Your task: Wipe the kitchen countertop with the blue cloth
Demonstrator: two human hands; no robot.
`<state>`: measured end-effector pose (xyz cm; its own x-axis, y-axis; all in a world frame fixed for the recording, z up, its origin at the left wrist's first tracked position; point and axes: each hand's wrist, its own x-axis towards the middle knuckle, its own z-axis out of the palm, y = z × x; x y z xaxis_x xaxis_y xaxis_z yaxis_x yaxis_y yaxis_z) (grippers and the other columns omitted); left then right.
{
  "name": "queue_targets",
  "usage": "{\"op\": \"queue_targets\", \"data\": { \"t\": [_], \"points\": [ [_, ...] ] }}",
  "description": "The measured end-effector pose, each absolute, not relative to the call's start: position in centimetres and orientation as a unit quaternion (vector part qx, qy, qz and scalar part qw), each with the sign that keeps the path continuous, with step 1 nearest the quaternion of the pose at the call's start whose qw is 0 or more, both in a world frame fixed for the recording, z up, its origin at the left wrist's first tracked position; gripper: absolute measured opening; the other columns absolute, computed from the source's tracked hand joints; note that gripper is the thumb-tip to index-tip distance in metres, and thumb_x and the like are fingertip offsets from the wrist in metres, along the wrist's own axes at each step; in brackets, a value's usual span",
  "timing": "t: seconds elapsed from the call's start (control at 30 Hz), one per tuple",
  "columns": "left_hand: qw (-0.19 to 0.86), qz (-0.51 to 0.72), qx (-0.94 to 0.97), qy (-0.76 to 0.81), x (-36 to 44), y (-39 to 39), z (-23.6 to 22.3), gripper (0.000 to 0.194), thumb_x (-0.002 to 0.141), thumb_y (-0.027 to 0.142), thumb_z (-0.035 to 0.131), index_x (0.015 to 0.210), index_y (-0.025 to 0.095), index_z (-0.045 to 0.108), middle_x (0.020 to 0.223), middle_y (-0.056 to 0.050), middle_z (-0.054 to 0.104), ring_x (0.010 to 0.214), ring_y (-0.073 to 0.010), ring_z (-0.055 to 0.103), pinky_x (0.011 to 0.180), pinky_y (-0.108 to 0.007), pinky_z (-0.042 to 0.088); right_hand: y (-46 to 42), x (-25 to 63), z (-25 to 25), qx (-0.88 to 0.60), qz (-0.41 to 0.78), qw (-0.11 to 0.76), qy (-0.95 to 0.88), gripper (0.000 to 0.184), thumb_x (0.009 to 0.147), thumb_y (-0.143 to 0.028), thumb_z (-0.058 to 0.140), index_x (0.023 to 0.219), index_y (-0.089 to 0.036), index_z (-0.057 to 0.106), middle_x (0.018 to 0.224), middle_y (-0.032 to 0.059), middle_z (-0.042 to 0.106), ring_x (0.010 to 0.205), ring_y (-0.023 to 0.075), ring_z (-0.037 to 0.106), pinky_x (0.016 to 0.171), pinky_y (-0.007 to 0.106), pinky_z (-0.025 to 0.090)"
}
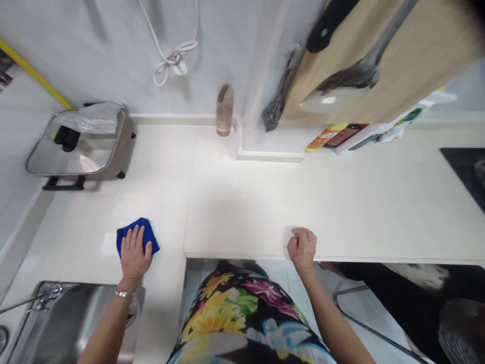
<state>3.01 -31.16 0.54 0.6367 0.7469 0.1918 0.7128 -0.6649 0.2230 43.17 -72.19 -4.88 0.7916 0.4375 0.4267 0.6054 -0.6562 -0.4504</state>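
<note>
My left hand (pixel 135 253) lies flat with fingers stretched out on a folded blue cloth (pixel 150 241), pressing it on the white counter (pixel 242 212) just above the sink. A silver bracelet (pixel 125 293) is round that wrist. Curled into a loose fist, my right hand (pixel 303 248) rests at the counter's front edge, and nothing shows between its fingers.
An electric pan with a glass lid (pixel 91 151) stands back left, a plastic bag on it. The steel sink (pixel 76 323) is front left. A bottle (pixel 225 111) stands by the wall. A ladle (pixel 352 81) hangs before a wooden board (pixel 428 65). At right is a black hob (pixel 464 169).
</note>
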Motion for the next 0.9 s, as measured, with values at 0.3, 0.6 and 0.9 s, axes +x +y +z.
{"op": "queue_targets", "data": {
  "t": [0.3, 0.6, 0.9],
  "points": [
    [0.042, 0.145, 0.908, 0.391, 8.9, -35.7, -0.3, 0.064, 0.101, 0.04, 0.032, 0.156, 0.008, 0.034, 0.161, -0.019, 0.037, 0.155, -0.0328, 0.02, 0.125, -0.057, 0.018, -72.2, 43.4, -4.8, -0.893, -0.145, 0.301, -0.301, 0.027, 0.084, -0.01, 0.045, 0.101, -0.019, 0.064, 0.106, 0.0102, 0.061, 0.102, 0.0238, 0.054, 0.093, 0.042, 0.046],
    [0.06, 0.053, 0.976, 0.204, 18.8, -45.9, 1.0, 0.064, 0.099, 0.032, 0.041, 0.158, 0.008, 0.029, 0.167, -0.015, 0.025, 0.157, -0.0319, 0.007, 0.127, -0.056, 0.017, -72.3, 43.5, -4.5, -0.884, -0.11, 0.341, -0.3, 0.028, 0.086, -0.011, 0.043, 0.103, -0.019, 0.063, 0.109, 0.0109, 0.061, 0.104, 0.0244, 0.052, 0.095, 0.044, 0.046],
    [0.119, 0.011, 0.992, 0.044, 30.4, -54.8, 0.4, 0.068, 0.096, 0.031, 0.045, 0.159, 0.012, 0.029, 0.168, -0.014, 0.02, 0.157, -0.0333, 0.004, 0.127, -0.057, 0.017, -73.4, 44.2, -3.4, -0.847, -0.054, 0.46, -0.261, 0.033, 0.085, -0.015, 0.043, 0.111, -0.02, 0.063, 0.113, 0.0101, 0.063, 0.109, 0.0238, 0.058, 0.097, 0.044, 0.052]
  ]
}}
